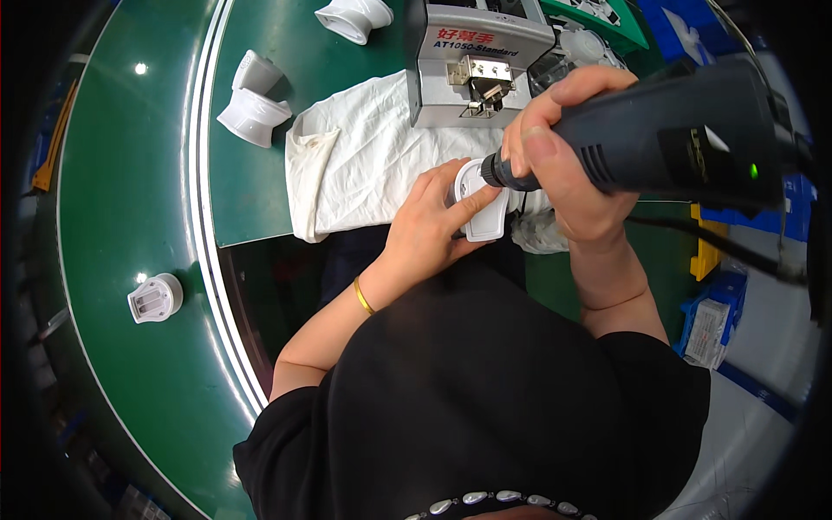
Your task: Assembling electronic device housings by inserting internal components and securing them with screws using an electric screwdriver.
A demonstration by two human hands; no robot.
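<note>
My left hand (431, 215) is closed around a white plastic housing (487, 223), steadying it at the table's near edge by a white cloth (373, 147). In my right hand (568, 156) is a dark electric screwdriver (650, 130) with a small green light lit. Its tip points left and meets the upper part of the housing; the screw or hole under it is hidden. My right fingers wrap the front of the screwdriver's body.
Beyond the cloth stands a grey metal screw feeder (481, 39). White plastic parts (253, 117) stand on the green table to its left, and another (156, 298) lies farther left past a white rail. Blue bins (715, 316) are at the right; a cable trails there.
</note>
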